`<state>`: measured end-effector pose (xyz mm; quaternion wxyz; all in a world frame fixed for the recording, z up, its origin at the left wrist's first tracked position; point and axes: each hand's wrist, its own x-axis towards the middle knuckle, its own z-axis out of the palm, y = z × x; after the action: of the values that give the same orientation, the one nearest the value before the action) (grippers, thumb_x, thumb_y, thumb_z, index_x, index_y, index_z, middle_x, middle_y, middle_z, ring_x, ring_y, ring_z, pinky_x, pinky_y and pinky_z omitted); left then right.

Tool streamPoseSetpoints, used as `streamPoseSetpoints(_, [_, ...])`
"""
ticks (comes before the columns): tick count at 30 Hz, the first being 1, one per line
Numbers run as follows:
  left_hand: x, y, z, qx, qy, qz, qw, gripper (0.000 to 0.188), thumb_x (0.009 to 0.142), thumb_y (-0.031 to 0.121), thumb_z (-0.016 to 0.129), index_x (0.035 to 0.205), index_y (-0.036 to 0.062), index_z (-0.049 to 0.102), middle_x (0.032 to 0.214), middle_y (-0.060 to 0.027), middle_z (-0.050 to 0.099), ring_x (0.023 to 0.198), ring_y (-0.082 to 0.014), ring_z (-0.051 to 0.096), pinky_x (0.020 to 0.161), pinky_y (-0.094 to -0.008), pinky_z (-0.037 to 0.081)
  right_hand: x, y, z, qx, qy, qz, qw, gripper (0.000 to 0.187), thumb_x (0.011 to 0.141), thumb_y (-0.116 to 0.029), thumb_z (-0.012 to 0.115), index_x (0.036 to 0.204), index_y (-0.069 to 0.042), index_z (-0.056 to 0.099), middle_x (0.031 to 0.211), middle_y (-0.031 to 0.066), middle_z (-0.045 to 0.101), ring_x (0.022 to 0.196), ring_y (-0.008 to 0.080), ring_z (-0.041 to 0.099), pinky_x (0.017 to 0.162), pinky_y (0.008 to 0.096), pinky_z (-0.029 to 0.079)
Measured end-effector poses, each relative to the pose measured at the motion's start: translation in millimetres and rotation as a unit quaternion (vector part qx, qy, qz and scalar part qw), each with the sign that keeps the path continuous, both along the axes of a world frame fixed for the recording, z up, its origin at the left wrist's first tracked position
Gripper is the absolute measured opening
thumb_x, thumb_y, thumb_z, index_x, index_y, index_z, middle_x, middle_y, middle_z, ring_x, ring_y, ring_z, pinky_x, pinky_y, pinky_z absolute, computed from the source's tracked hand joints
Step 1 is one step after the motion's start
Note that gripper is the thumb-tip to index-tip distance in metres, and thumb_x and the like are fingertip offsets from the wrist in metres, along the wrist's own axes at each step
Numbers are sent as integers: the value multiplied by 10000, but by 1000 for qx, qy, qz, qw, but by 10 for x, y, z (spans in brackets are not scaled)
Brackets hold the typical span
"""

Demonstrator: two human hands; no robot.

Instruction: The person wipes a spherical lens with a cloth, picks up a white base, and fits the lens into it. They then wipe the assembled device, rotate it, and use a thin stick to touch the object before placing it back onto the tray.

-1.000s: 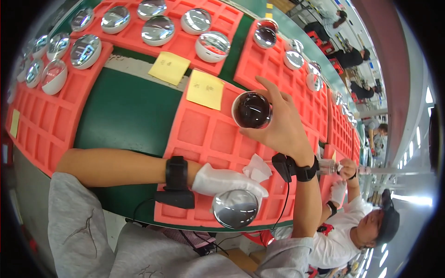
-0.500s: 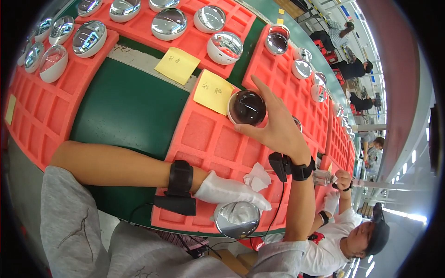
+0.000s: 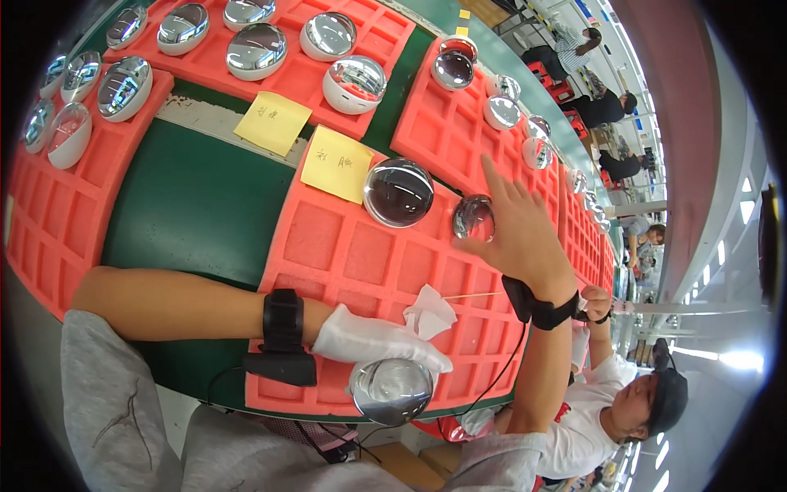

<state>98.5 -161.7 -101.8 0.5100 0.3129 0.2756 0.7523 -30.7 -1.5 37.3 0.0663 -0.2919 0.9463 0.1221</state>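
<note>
My left hand [image 3: 379, 340], in a white glove, is closed around the far side of a glossy clear-fronted dome [image 3: 392, 394] at the tray's near edge. Its reflections hide part of the grip. My bare right hand [image 3: 525, 234] is open, thumb and fingers apart, beside a small dark glossy dome [image 3: 472, 215]; whether it touches the dome I cannot tell. A larger dark glossy dome [image 3: 399, 192] sits in the red foam tray [image 3: 316, 234], left of that hand. A crumpled white tissue [image 3: 429, 312] lies between my hands, near a thin stick [image 3: 475, 295].
Yellow handwritten notes [image 3: 272, 123] lie at the tray edges. Several mirrored domes [image 3: 257, 51] stand in other red trays at the far left, more along the right. A black cable [image 3: 500, 381] hangs from my right wrist. A person in a cap [image 3: 631, 410] works close on my right.
My right hand has let go of the larger dark dome and moved right, to the smaller one. The view has shifted a little; my left hand keeps its hold.
</note>
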Motion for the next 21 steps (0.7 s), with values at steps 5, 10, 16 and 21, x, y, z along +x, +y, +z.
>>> streamPoseSetpoints(5, [-92, -55, 59, -33, 46, -54, 997, 359, 1102, 250, 374, 1101, 5, 637, 1092, -70, 675, 1036, -170, 629, 976, -306, 467, -39, 58, -81, 37, -58, -40, 997, 1046, 707, -303, 882, 1565, -50, 340, 1213, 203, 670, 1180, 390, 612, 997, 482, 484])
streamPoseSetpoints(10, [-57, -19, -59, -6, -13, -56, 998, 363, 1069, 417, 525, 1101, 86, 673, 996, 68, 579, 911, -19, 518, 830, -236, 458, 89, 310, -172, -170, -55, -42, 983, 1017, 668, -242, 895, 1523, -42, 383, 1212, 183, 688, 1152, 307, 659, 997, 440, 507])
streamPoseSetpoints(16, [-114, -34, -28, -5, 211, -14, 977, 418, 1097, 201, 365, 1446, 8, 490, 1435, -156, 534, 1354, -282, 499, 1136, -392, 398, 523, 508, -554, -508, -160, -87, 842, 1002, 620, -190, 908, 1470, -21, 404, 1263, 170, 663, 1200, 249, 636, 1049, 399, 493])
streamPoseSetpoints(21, [-104, -59, -116, 58, 248, 32, 966, 442, 1097, 198, 353, 1480, 5, 462, 1462, -164, 518, 1387, -293, 475, 1165, -394, 370, 624, 543, -707, -568, -217, -68, 791, 974, 633, -52, 903, 1446, -24, 368, 1364, 181, 583, 1237, 276, 605, 1064, 415, 482])
